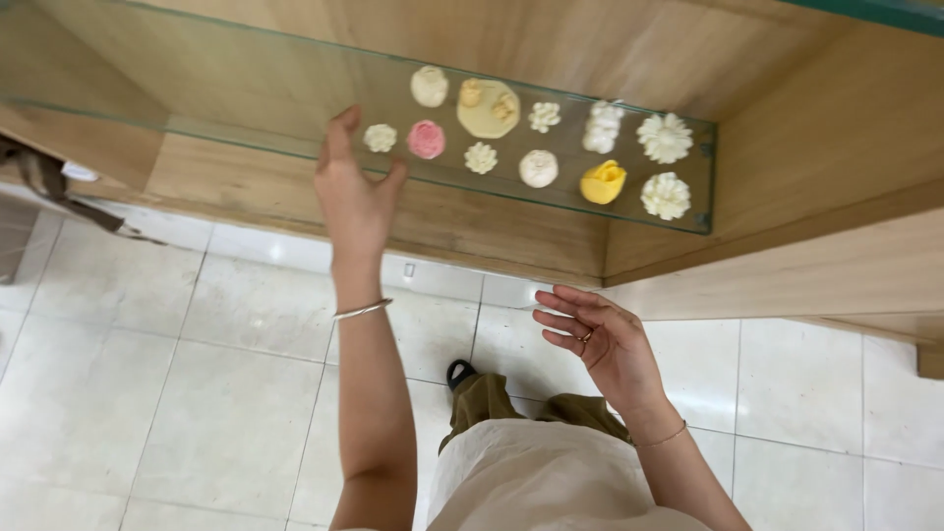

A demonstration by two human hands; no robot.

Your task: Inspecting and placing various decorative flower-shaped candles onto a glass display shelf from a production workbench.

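Left hand at a glass shelf of small flower-shaped pieces

The left hand [352, 192] is open, fingers up, touching the front edge of the glass shelf [246, 133]; it grips nothing. At its 1 o'clock lies a small cream flower [380, 138], then a pink flower [426, 140], with a yellow rose [603, 183] further to 3 o'clock. They look light, maybe waxy and fragile, so best held by the sides. The right hand [600, 344] is open and empty, low at 5 o'clock.

I see bright, even, diffuse light; the floor tiles [226, 393] carry soft glare patches, the glass shelf [246, 108] reflects faintly, shadows are weak, focus is sharp, and lines bow slightly at the edges
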